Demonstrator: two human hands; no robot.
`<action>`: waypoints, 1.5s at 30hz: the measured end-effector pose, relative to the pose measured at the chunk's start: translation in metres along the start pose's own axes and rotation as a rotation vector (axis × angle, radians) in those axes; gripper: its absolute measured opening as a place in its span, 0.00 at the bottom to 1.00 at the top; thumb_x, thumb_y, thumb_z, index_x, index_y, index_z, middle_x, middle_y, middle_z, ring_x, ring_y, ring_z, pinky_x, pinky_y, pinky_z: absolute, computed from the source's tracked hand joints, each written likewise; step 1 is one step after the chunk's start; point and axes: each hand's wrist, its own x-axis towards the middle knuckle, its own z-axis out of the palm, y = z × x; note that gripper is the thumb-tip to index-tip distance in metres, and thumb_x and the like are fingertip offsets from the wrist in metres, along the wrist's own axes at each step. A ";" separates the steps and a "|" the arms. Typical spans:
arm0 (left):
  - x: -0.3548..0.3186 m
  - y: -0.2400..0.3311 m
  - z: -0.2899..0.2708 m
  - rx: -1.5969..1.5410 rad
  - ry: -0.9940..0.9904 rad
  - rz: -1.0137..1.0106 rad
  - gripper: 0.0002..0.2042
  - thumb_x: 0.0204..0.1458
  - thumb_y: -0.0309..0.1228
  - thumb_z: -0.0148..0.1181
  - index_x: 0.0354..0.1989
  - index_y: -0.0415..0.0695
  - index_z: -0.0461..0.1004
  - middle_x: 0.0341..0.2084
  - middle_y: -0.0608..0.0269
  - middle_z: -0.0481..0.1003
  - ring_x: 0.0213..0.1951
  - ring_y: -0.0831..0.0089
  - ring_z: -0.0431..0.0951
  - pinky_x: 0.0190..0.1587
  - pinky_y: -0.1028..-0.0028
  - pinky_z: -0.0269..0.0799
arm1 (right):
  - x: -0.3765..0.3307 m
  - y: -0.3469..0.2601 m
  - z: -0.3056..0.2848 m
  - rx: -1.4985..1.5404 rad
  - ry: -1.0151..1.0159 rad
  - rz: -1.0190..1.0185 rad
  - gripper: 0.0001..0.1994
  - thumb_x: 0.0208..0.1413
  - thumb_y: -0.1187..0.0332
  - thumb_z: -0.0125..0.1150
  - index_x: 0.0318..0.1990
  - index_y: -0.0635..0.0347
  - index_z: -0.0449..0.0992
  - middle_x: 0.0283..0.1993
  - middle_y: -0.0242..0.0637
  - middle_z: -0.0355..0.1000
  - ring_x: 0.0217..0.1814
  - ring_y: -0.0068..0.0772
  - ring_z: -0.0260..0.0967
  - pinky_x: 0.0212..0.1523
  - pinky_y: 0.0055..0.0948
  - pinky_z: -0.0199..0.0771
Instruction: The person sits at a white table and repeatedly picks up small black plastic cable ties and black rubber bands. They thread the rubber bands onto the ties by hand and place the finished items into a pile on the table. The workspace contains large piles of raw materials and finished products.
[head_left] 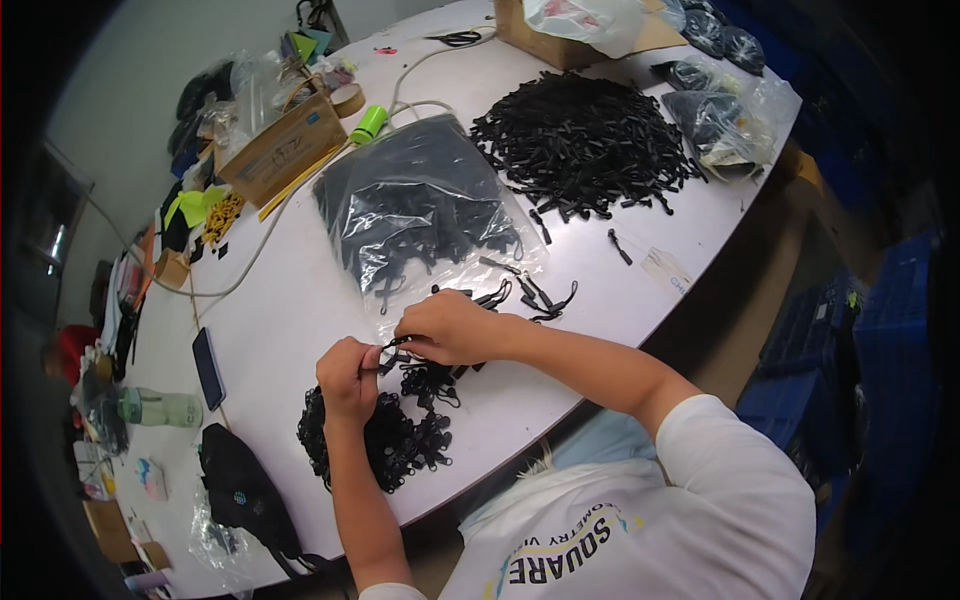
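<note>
A clear plastic bag (420, 215) of black strips lies at twelve o'clock from the hands; a cardboard box (275, 150) sits at ten. The left hand (350, 380) and right hand (450, 325) both pinch one small black strip (393, 345) above a black pile (385, 435) on the white table (290, 310), with a larger heap (580, 140) at one o'clock.

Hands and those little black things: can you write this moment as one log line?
left hand: pinches small black piece | right hand: pinches same piece | below: pile of black loops | behind: clear bag of black parts
</note>
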 end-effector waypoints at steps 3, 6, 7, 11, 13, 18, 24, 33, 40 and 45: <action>0.000 0.001 0.001 0.027 -0.002 0.034 0.07 0.47 0.22 0.58 0.20 0.38 0.69 0.14 0.57 0.65 0.17 0.60 0.65 0.21 0.66 0.59 | 0.002 -0.001 -0.006 0.158 -0.031 0.117 0.09 0.45 0.69 0.65 0.30 0.60 0.71 0.23 0.37 0.69 0.27 0.43 0.69 0.28 0.37 0.67; 0.001 0.003 0.000 0.050 -0.024 0.024 0.07 0.48 0.22 0.57 0.20 0.38 0.69 0.14 0.56 0.65 0.18 0.59 0.66 0.22 0.66 0.60 | 0.004 -0.004 -0.014 0.232 -0.094 0.207 0.11 0.42 0.69 0.68 0.29 0.61 0.70 0.25 0.40 0.71 0.29 0.44 0.70 0.30 0.37 0.67; 0.000 0.003 -0.003 0.065 -0.028 0.025 0.07 0.48 0.22 0.57 0.20 0.38 0.69 0.14 0.56 0.65 0.18 0.59 0.66 0.22 0.66 0.60 | 0.007 -0.006 -0.014 0.243 -0.112 0.224 0.12 0.42 0.68 0.68 0.29 0.61 0.70 0.26 0.41 0.71 0.31 0.46 0.70 0.32 0.38 0.67; 0.002 0.004 0.004 0.054 -0.039 -0.010 0.07 0.49 0.23 0.56 0.21 0.38 0.68 0.14 0.55 0.65 0.18 0.58 0.66 0.22 0.66 0.60 | 0.001 0.003 -0.016 0.231 -0.073 0.204 0.14 0.39 0.66 0.70 0.27 0.62 0.69 0.26 0.44 0.71 0.32 0.50 0.70 0.32 0.40 0.66; 0.000 0.005 0.002 0.066 -0.009 -0.009 0.08 0.51 0.23 0.55 0.21 0.37 0.68 0.15 0.55 0.66 0.17 0.58 0.66 0.22 0.66 0.60 | 0.003 0.004 -0.014 0.230 -0.095 0.192 0.14 0.39 0.66 0.70 0.26 0.62 0.70 0.25 0.43 0.71 0.31 0.49 0.70 0.32 0.39 0.66; -0.004 -0.005 0.000 0.078 0.012 -0.036 0.10 0.54 0.26 0.52 0.21 0.36 0.68 0.13 0.57 0.66 0.16 0.65 0.66 0.21 0.70 0.59 | 0.004 0.008 -0.019 0.256 -0.172 0.161 0.14 0.39 0.67 0.70 0.25 0.63 0.69 0.20 0.41 0.69 0.26 0.45 0.69 0.27 0.36 0.65; -0.005 -0.010 -0.002 0.080 0.012 -0.110 0.10 0.54 0.25 0.53 0.21 0.36 0.68 0.13 0.56 0.66 0.16 0.64 0.65 0.21 0.69 0.59 | 0.001 0.014 -0.019 0.320 -0.140 0.124 0.12 0.42 0.67 0.66 0.20 0.64 0.69 0.18 0.40 0.69 0.22 0.44 0.68 0.25 0.36 0.64; -0.005 -0.002 0.001 0.076 0.128 -0.039 0.12 0.55 0.23 0.51 0.18 0.35 0.65 0.12 0.58 0.64 0.13 0.68 0.62 0.18 0.70 0.54 | 0.004 0.011 -0.020 0.326 -0.047 0.203 0.20 0.50 0.61 0.55 0.14 0.69 0.64 0.12 0.47 0.60 0.15 0.46 0.56 0.21 0.40 0.57; -0.005 -0.002 0.007 0.039 0.088 -0.018 0.12 0.55 0.24 0.52 0.18 0.35 0.65 0.12 0.57 0.64 0.14 0.66 0.63 0.19 0.70 0.55 | 0.004 0.013 -0.020 0.281 -0.001 0.242 0.19 0.50 0.62 0.54 0.15 0.69 0.64 0.13 0.47 0.60 0.15 0.45 0.57 0.22 0.39 0.57; -0.005 -0.004 0.007 0.043 0.056 -0.048 0.12 0.54 0.24 0.53 0.19 0.36 0.66 0.12 0.56 0.64 0.14 0.65 0.63 0.19 0.70 0.55 | 0.004 0.012 -0.018 0.319 -0.006 0.258 0.19 0.51 0.61 0.54 0.16 0.69 0.65 0.14 0.47 0.63 0.17 0.44 0.59 0.23 0.39 0.59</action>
